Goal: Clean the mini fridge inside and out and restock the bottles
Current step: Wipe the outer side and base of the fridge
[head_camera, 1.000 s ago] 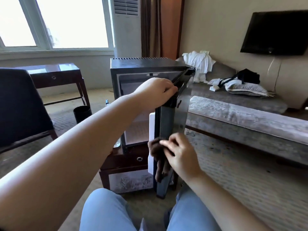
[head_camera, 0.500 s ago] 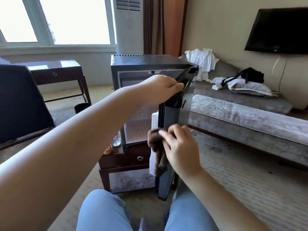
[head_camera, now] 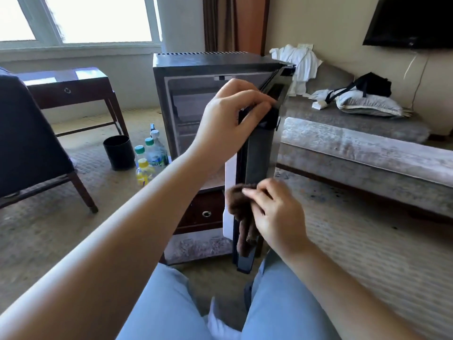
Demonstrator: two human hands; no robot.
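Bottles (head_camera: 150, 153) stand on the carpet (head_camera: 61, 229), just left of the fridge (head_camera: 196, 62). Fridge sits on a low cabinet (head_camera: 203, 212), door (head_camera: 259, 155) swung open. Left hand (head_camera: 232, 116) curls over the door's top edge. Right hand (head_camera: 277, 214) clutches a brown cloth (head_camera: 241, 217) against the door's lower edge.

Mini fridge (head_camera: 210, 62): black box, upright on dark wooden stand (head_camera: 196, 217), 12 o'clock in view. Door (head_camera: 259, 153) swung wide open from 3 o'clock side, edge-on to camera, top gripped by left hand (head_camera: 230, 116). Brown cloth (head_camera: 241, 217) bunched against door's lower edge, pinched by right hand (head_camera: 277, 217). Bottles (head_camera: 157, 153): cluster upright on carpet at fridge's 9 o'clock; green, white and yellow caps.
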